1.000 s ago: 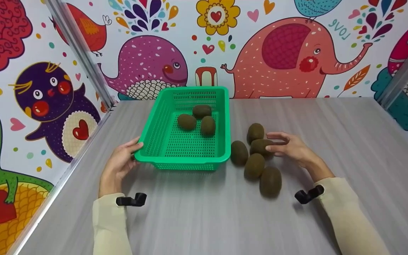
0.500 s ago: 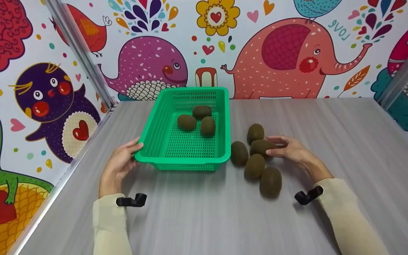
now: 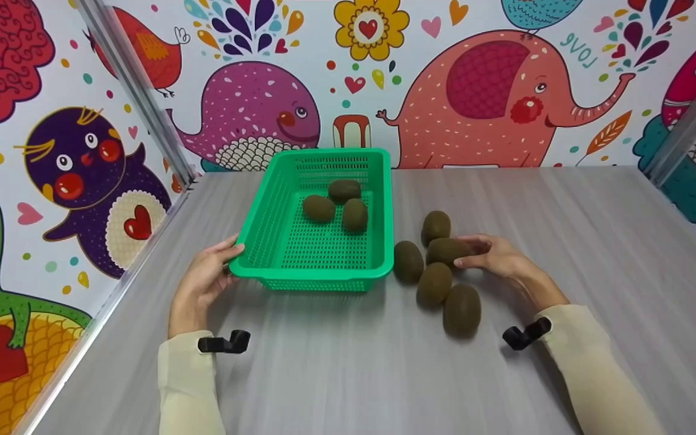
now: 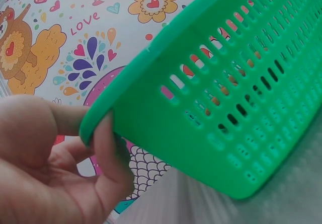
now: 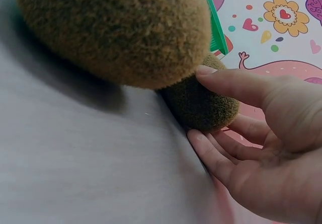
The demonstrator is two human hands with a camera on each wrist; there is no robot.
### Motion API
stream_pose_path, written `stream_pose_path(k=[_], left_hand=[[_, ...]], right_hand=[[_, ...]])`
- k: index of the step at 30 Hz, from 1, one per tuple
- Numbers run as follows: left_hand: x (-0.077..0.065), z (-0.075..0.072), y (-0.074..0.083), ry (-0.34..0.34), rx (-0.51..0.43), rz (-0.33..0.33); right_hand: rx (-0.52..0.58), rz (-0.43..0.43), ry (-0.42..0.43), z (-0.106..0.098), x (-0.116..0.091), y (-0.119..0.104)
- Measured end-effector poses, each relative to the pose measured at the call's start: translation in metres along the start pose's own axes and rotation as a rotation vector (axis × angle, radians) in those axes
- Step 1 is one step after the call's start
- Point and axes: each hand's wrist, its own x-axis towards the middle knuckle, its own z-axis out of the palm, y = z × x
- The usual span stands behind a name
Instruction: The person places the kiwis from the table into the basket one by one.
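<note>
My left hand point(image 3: 202, 281) grips the left front corner of a green plastic basket point(image 3: 315, 273); in the left wrist view its thumb and fingers close round the rim point(image 4: 128, 75). Three brown kiwis, one of them the front-right kiwi point(image 3: 355, 215), lie inside the basket. Right of it, my right hand point(image 3: 502, 257) has thumb and fingers on opposite sides of a kiwi point(image 3: 444, 251) that lies on the table. The right wrist view shows the thumb on the held kiwi point(image 5: 204, 103), partly hidden behind a nearer kiwi point(image 5: 121, 27).
Other kiwis crowd round the held one: a far kiwi point(image 3: 436, 228), a kiwi beside the basket point(image 3: 408, 262), a middle kiwi point(image 3: 434, 285) and a near kiwi point(image 3: 462, 311). A grey table point(image 3: 348, 374) meets cartoon-printed walls point(image 3: 360, 66) at the back and left.
My right hand's fingers have closed in slightly on the kiwi, thumb and fingertips settling against it. The left hand, basket and other kiwis stay where they were.
</note>
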Motion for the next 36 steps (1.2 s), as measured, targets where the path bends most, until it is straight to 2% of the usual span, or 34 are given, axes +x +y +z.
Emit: stream_pose_path(k=[10, 18, 26, 36], left_hand=[[-0.0008, -0.0001, 0.0000, 0.009, 0.010, -0.012], [0.0003, 0.0000, -0.0012, 0.004, 0.002, -0.007], [-0.0001, 0.0000, -0.0013, -0.004, 0.026, -0.001], [-0.0008, -0.0005, 0.0000, -0.005, 0.010, -0.008]], right_hand=[[0.018, 0.032, 0.003, -0.0004, -0.0012, -0.0002], [0.084, 0.043, -0.027, -0.0010, -0.0043, -0.0017], [0.336, 0.048, -0.048, -0.0013, -0.0038, -0.0018], [0.463, 0.034, -0.076, -0.0032, -0.0037, -0.0045]])
